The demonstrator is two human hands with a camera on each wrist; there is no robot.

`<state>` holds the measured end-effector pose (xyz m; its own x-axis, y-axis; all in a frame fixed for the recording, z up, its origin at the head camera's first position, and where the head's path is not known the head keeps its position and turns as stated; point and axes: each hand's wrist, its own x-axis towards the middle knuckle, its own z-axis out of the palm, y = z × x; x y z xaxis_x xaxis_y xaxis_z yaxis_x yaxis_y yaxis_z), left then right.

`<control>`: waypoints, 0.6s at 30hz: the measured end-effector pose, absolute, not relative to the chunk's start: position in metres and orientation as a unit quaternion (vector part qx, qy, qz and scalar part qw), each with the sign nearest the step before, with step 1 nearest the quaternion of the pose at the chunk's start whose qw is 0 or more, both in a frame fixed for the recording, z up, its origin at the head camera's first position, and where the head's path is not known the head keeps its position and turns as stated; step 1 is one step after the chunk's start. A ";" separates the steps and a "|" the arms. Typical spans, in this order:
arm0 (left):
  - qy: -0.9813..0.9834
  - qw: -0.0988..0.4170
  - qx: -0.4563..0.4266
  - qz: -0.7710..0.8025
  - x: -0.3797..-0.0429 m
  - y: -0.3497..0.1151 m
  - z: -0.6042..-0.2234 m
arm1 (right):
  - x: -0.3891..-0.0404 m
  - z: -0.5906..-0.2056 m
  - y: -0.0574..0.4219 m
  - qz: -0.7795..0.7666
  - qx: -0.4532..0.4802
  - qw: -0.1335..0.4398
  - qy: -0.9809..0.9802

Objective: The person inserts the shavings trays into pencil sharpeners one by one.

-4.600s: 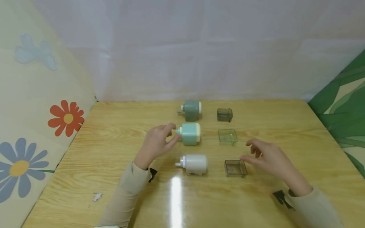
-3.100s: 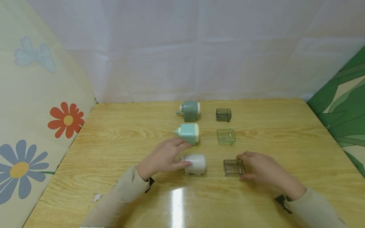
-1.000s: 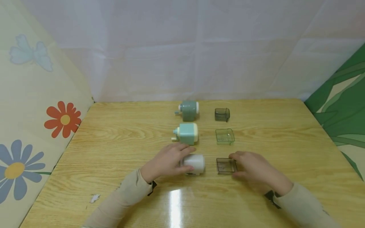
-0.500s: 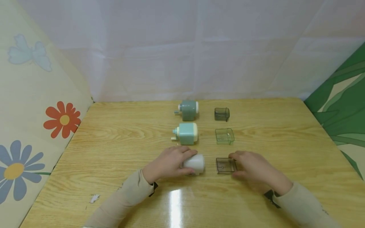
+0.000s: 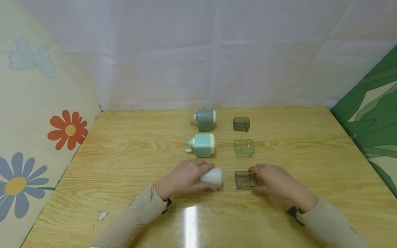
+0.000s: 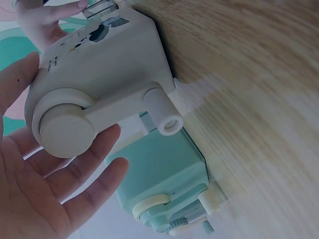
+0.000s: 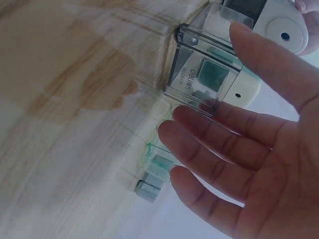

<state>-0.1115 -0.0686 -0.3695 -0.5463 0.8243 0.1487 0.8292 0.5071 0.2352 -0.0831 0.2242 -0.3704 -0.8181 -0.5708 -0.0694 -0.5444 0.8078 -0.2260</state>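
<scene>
My left hand [image 5: 186,175] holds a white crank pencil sharpener [image 5: 212,177], fingers over its far side and thumb on the near side. In the left wrist view the white pencil sharpener [image 6: 109,59] shows its crank and a dark printed picture. My right hand [image 5: 277,182] pinches the right end of a smoky clear shavings drawer [image 5: 244,179], which lies on the table just right of the white sharpener, apart from it. In the right wrist view, thumb and fingers stand on either side of the shavings drawer [image 7: 199,69].
Behind stand a turquoise pencil sharpener [image 5: 203,145] and a dark green pencil sharpener [image 5: 205,120]. To their right lie a clear green drawer [image 5: 244,148] and a dark drawer [image 5: 241,124]. A white scrap or worn patch [image 5: 103,216] shows on the wooden table [image 5: 149,220] at front left.
My left hand has gone from the turquoise sharpener's crank to the white sharpener. My right hand has taken the smoky drawer and shifted it slightly left. Over the last half second little moves.
</scene>
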 end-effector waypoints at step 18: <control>-0.872 -0.008 -0.468 -0.143 -0.111 -0.068 -0.368 | -0.085 -0.367 0.215 -0.097 -0.299 0.072 0.947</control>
<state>-0.1110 -0.0676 -0.3676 -0.5616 0.8185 0.1210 0.8142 0.5207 0.2568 -0.0848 0.2147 -0.3669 -0.8108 -0.5801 -0.0776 -0.5522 0.8022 -0.2270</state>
